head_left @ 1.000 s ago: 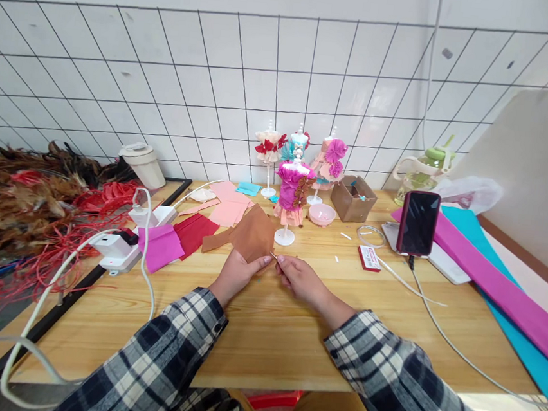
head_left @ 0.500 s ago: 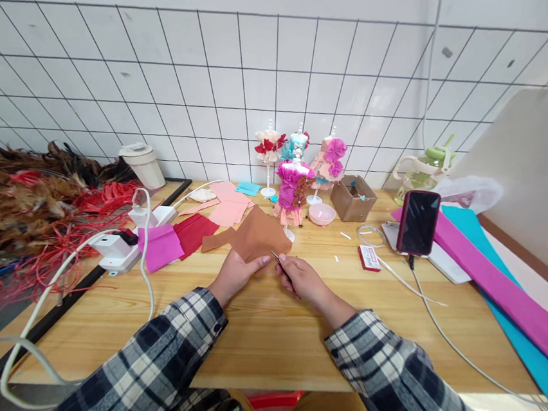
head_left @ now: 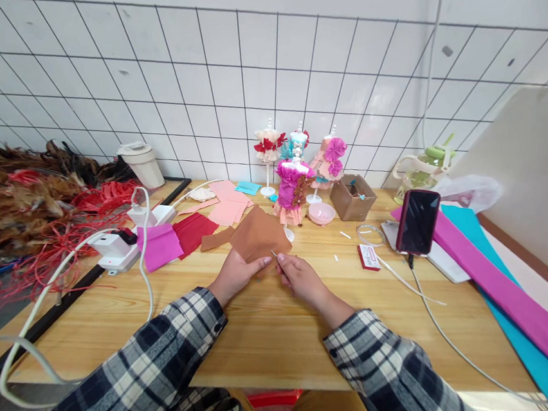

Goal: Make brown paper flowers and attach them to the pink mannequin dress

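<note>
My left hand (head_left: 237,274) pinches the lower left edge of a brown paper sheet (head_left: 259,233), thumb on top. My right hand (head_left: 300,278) is closed around a small tool with a thin metal tip (head_left: 274,254), which looks like scissors; its handle is mostly hidden in the fingers. The tip lies at the sheet's lower edge, just right of my left thumb. A narrow brown strip (head_left: 216,239) lies left of the sheet. Behind the sheet stands a small dress form in a magenta paper dress (head_left: 289,184).
Further back are more dress forms (head_left: 268,148), a pink bowl (head_left: 321,214) and a cardboard box (head_left: 353,200). Left lie coloured papers (head_left: 159,246), a power strip (head_left: 118,255) with cables, and feathers (head_left: 37,195). Right are a phone (head_left: 418,222) and long paper rolls (head_left: 504,279).
The metal tip in my right hand has shifted slightly left and up at the sheet's edge. My left hand keeps its hold on the brown sheet.
</note>
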Available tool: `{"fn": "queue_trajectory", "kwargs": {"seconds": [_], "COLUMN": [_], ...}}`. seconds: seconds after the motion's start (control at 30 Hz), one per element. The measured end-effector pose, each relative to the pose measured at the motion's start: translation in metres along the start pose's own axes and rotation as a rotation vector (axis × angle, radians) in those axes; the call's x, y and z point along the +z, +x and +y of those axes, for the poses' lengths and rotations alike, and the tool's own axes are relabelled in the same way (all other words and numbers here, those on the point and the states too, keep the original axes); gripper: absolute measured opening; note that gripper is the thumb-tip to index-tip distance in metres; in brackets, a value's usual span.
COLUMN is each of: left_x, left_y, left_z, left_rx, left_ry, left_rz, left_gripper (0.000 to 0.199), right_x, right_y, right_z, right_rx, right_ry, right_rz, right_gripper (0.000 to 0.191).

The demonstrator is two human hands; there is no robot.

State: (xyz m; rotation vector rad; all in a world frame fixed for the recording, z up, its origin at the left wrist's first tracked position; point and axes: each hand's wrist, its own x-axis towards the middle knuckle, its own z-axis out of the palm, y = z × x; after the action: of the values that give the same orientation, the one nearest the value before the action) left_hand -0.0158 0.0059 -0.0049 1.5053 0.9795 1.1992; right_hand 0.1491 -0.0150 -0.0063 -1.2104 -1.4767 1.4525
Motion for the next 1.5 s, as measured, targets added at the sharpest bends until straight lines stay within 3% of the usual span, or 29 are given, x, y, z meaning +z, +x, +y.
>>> {"fn": "queue_trajectory", "kwargs": {"seconds": [1.37,1.5], "left_x": [0.0014,0.0003], "left_y": [-0.0014,-0.0019], "left_z": [-0.0042,-0.0039], "left_rx": [0.020,0.013], "left_ry": [0.107,0.021], "left_rz": [-0.032,0.018], "left_gripper": [0.056,0.054], "right_x": [0.0013,-0.0004], "right_y": [0.0029,0.0048], "right_z": [0.0072,0.0096], "right_rx": [-0.033,-0.083], "right_ry": [-0.048,-0.081], "right_rz": [0.041,0.050], "right_gripper": [0.045,0.047]}}
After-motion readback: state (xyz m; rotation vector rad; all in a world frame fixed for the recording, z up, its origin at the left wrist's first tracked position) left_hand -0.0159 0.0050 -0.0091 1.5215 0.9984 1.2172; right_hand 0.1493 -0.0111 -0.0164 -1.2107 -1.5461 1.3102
